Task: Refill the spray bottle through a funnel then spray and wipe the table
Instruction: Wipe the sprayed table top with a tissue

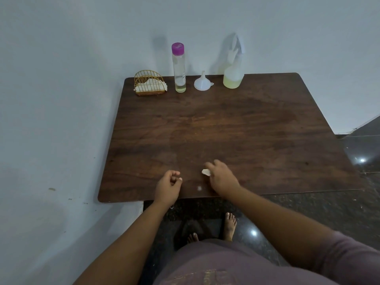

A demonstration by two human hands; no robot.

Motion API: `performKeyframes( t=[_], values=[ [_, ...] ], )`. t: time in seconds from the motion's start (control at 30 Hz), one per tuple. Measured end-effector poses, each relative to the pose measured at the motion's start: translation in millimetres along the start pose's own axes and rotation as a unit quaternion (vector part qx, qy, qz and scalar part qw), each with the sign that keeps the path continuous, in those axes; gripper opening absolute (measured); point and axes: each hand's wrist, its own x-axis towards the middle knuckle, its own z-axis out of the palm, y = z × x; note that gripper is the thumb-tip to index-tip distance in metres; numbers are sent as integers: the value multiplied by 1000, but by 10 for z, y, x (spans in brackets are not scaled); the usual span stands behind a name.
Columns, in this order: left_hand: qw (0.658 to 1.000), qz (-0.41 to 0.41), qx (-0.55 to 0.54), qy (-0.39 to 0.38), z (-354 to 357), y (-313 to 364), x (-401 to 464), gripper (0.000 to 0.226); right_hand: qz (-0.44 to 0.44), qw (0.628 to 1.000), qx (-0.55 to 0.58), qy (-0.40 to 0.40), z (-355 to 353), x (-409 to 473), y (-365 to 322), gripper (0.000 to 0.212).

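tissue wad (pixel 205 172), soft and light, pinched in right hand (pixel 223 178); left hand (pixel 167 187) loosely curled, empty, over desk (pixel 226 124).

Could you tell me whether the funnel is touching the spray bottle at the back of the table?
Apart. The head view shows bare table between the funnel and the spray bottle.

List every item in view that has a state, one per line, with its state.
Spray bottle: upright, trigger head on, yellowish liquid low.
Clear bottle: upright, purple cap on.
Funnel: inverted, spout up, unused.
Napkin holder: holds white napkins.
Table: bare across the middle.
Right hand: closed on a crumpled tissue.
Left hand: loosely curled, empty.
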Motion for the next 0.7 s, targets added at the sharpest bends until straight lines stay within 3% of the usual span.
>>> performKeyframes(
  t=[0.07, 0.13, 0.23, 0.33, 0.4, 0.47, 0.57, 0.63, 0.7],
  values=[
    [1000, 4, -3, 13, -37, -31, 2, 10, -134, 990, -48, 8, 134, -154, -155, 29],
    [1000, 4, 1, 21, -62, -71, -2, 10, -271, 956, -109, -6, 227, -250, -236, 18],
    [1000, 9, 3, 26, -73, -71, -21, 11, -335, 925, -180, -31, 266, -292, -165, 13],
    [1000, 16, -6, 22, -67, -59, -26, 10, -261, 950, -173, -11, 97, -202, 94, 12],
    [1000, 17, -13, 16, -64, -63, -48, 10, -136, 979, -147, 18, -54, -116, 314, 16],
    [1000, 20, -14, 14, -57, -73, -59, 10, 26, 995, -52, 76, -172, -57, 490, 14],
    [1000, 17, -12, 14, -48, -67, -49, 11, 220, 958, 116, 142, -254, -29, 609, 20],
    [1000, 16, -9, 12, -46, -53, -35, 10, 254, 952, 140, 98, -203, -41, 568, 31],
    [1000, 15, -2, 6, -45, -27, -27, 10, 233, 963, 126, 58, -104, -81, 394, 38]
  ],
)
